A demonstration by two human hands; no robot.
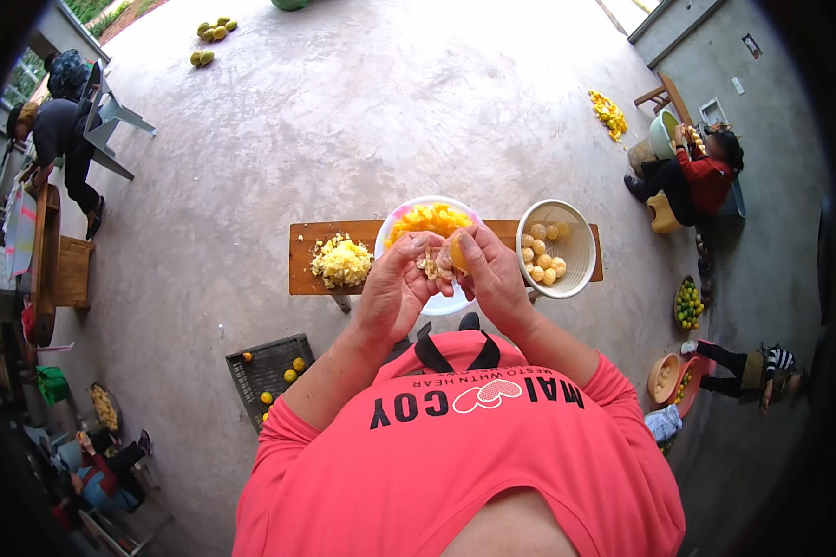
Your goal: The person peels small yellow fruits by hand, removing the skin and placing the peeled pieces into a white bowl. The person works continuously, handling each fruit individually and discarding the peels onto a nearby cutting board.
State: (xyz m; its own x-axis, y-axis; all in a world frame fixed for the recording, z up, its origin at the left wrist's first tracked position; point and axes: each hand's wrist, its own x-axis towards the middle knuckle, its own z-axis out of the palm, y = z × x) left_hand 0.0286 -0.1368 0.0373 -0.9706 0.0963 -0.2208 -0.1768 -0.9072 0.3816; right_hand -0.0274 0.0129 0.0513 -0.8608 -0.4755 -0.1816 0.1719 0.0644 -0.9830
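In front of my chest, my left hand (400, 278) pinches pale scraps of citrus membrane (430, 266). Close against it, my right hand (491, 271) grips a piece of peeled orange citrus (458, 255) between thumb and fingers. Both hands are over a white plastic basin (448, 306), which holds a heap of orange citrus pulp (428, 218) and is partly hidden by them. The basin stands on a wooden bench (305, 240). To its left on the bench lies a mound of pale membrane scraps (341, 262). At the right, a plastic basket (579, 259) contains several peeled citrus fruits (538, 256).
A black crate (251, 369) with several citrus fruits sits on the floor left of me. People work at both sides, one seated in a red top (710, 177) and one bending at a wooden table (45, 264). Orange peel (607, 115) lies on the floor at right.
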